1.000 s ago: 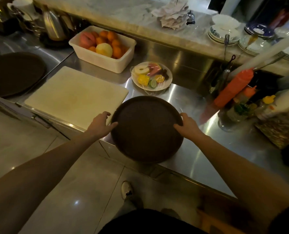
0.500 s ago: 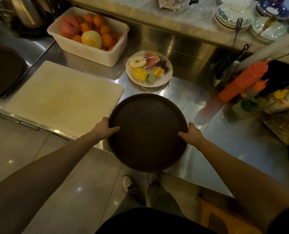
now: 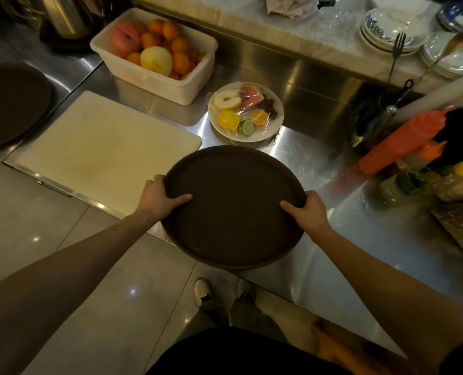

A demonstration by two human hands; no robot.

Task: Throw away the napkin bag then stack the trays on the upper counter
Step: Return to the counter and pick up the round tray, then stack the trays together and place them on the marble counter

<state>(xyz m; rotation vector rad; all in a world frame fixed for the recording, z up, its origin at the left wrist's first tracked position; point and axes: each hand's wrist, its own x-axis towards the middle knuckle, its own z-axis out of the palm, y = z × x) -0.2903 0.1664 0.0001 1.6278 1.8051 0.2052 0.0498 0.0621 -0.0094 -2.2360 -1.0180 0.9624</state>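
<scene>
Steel counter, round matte tray

One head-worn wide-angle view, looking steeply down over a counter edge.

The camera sits above the person's own arms, facing forward and down: shoes and floor fill the bottom, the steel counter crosses the middle, and the marble upper counter runs along the top. It is close enough that both forearms reach in from the lower corners. Straight edges bow toward the frame's rim. There is no second view.
</scene>
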